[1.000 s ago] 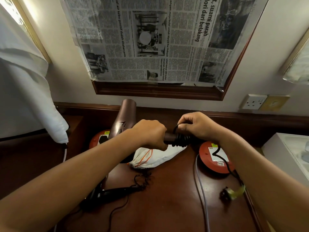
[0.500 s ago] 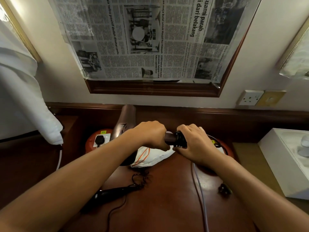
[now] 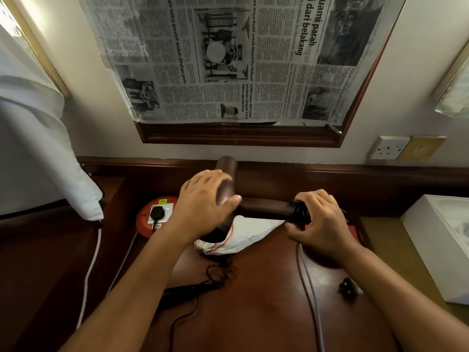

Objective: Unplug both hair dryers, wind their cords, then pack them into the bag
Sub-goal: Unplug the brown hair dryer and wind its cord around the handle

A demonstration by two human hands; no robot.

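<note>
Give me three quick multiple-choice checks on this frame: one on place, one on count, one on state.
1. Where is the white drawstring bag?
A. on the desk under the held brown hair dryer
B. hanging on the wall
C. inside the white box

2. How many hair dryers show?
A. one
B. two
C. three

3. The black plug in the left orange socket reel is:
A. lying loose on the desk
B. plugged in
C. in the left hand

Answers: 1 A, the bag lies on the wood below the dryer's handle. 2 B, the brown one is held and a black hair dryer lies on the desk. 3 B, it sits in the socket face.
</note>
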